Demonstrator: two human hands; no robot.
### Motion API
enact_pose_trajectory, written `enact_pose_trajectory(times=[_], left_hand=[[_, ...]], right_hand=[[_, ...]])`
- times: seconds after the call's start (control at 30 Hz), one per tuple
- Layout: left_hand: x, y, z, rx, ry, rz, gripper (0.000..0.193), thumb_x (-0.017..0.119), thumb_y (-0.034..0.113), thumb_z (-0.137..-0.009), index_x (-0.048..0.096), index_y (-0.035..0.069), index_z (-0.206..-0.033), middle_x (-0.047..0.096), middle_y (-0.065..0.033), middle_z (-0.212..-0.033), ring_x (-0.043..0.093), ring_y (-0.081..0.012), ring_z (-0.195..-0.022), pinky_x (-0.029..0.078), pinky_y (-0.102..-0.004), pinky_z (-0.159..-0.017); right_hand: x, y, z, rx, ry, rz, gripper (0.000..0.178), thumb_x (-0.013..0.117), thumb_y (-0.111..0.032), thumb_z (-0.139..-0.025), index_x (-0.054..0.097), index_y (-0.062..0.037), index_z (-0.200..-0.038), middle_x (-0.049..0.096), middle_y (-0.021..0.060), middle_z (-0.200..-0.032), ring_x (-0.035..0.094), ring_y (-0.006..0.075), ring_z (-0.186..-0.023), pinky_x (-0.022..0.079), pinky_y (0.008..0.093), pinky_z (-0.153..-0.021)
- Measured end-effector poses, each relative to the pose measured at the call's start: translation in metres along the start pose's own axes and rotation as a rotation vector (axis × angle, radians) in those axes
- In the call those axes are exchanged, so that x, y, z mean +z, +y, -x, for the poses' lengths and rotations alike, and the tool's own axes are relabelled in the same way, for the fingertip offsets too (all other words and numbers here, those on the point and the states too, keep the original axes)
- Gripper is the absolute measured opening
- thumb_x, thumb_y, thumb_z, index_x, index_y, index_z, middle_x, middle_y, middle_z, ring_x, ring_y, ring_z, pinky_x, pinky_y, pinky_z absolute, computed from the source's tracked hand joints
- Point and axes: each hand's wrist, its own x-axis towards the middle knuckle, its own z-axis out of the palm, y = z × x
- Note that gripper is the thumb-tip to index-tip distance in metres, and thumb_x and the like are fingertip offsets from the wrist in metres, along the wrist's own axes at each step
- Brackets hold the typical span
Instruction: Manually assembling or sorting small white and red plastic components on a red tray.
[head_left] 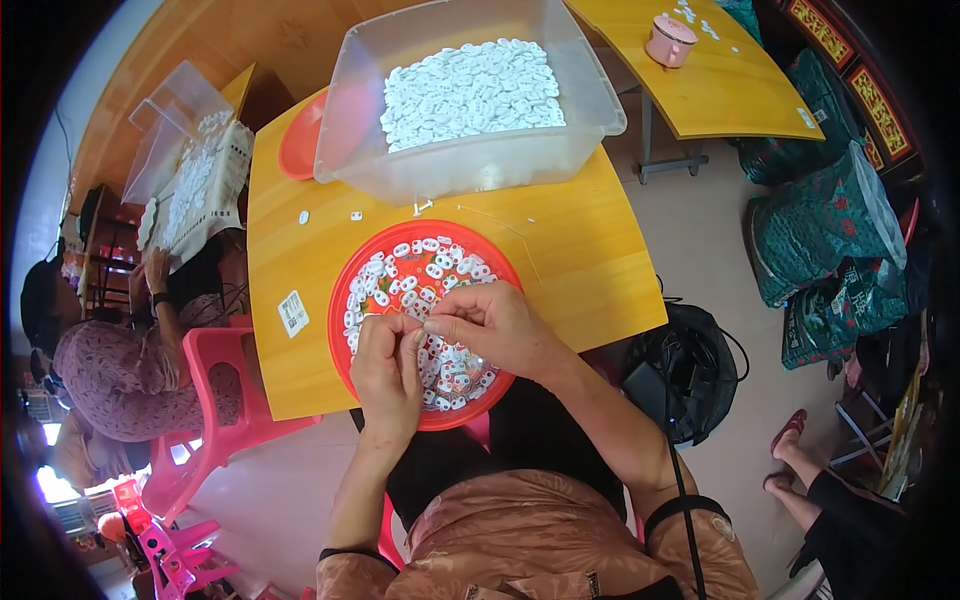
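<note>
Over a red round tray, my left hand and my right hand meet fingertip to fingertip. Both are closed in a pinch. Whatever sits between the fingertips is mostly covered and too small to name. Many small white oval pieces with two dark or reddish spots each lie in the tray, spread round its floor. The tray rests at the table's near edge, partly over my lap. My hands hide part of its middle.
Beyond the tray, a large translucent bin holds a heap of similar white pieces on the yellow table. A red basin stands beside it. Left, a person works near a pink chair. A black bag sits right.
</note>
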Motion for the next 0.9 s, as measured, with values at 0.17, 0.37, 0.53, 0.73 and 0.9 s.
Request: enact_pose_trajectory(times=[0.17,0.37,0.53,0.73,0.9], left_hand=[[-0.001,0.001,0.003,0.21,0.072,-0.201,0.018,0.073,-0.008,-0.088,0.064,-0.001,-0.102,0.064,-0.0144,-0.093,0.066,-0.0297,-0.081,0.054,-0.0372,-0.069],[-0.008,0.006,0.008,0.188,0.103,-0.192,0.019,0.074,-0.009,-0.087,0.066,-0.001,-0.102,0.067,-0.0149,-0.094,0.069,-0.03,-0.083,0.055,-0.0365,-0.071],[-0.011,0.013,0.011,0.104,0.145,-0.13,0.016,0.074,-0.008,-0.088,0.067,-0.002,-0.101,0.067,-0.0149,-0.093,0.068,-0.029,-0.081,0.055,-0.0362,-0.072],[-0.008,-0.001,0.027,-0.212,0.143,0.152,0.004,0.069,0.0,-0.098,0.067,-0.002,-0.1,0.066,-0.0059,-0.089,0.062,-0.0166,-0.077,0.05,-0.0292,-0.069],[-0.01,-0.011,0.032,-0.618,0.065,0.81,0.008,0.067,0.006,-0.102,0.067,-0.002,-0.102,0.064,0.0016,-0.086,0.057,-0.0068,-0.073,0.046,-0.023,-0.065]], right_hand=[[0.001,-0.002,0.0,0.008,-0.017,-0.127,0.017,0.073,-0.011,-0.098,0.075,0.0055,-0.097,0.074,0.0041,-0.082,0.065,0.0051,-0.075,0.053,0.025,-0.067],[0.003,-0.013,0.003,0.058,-0.079,-0.127,0.016,0.072,-0.011,-0.098,0.074,0.0048,-0.099,0.073,0.0026,-0.085,0.065,0.0048,-0.079,0.054,0.0244,-0.069],[0.008,-0.019,0.005,0.126,-0.123,-0.197,0.014,0.07,-0.011,-0.102,0.073,0.0018,-0.107,0.068,-0.0047,-0.087,0.059,0.0004,-0.077,0.048,0.0193,-0.065],[0.02,-0.024,0.007,0.013,-0.047,0.082,0.012,0.073,-0.011,-0.099,0.07,0.0011,-0.101,0.067,-0.0005,-0.08,0.06,0.0053,-0.07,0.049,0.0244,-0.061],[0.028,-0.025,0.004,-0.53,0.043,0.555,0.009,0.073,-0.005,-0.093,0.067,0.0014,-0.095,0.065,0.0104,-0.078,0.065,0.0239,-0.069,0.051,0.0342,-0.062]])
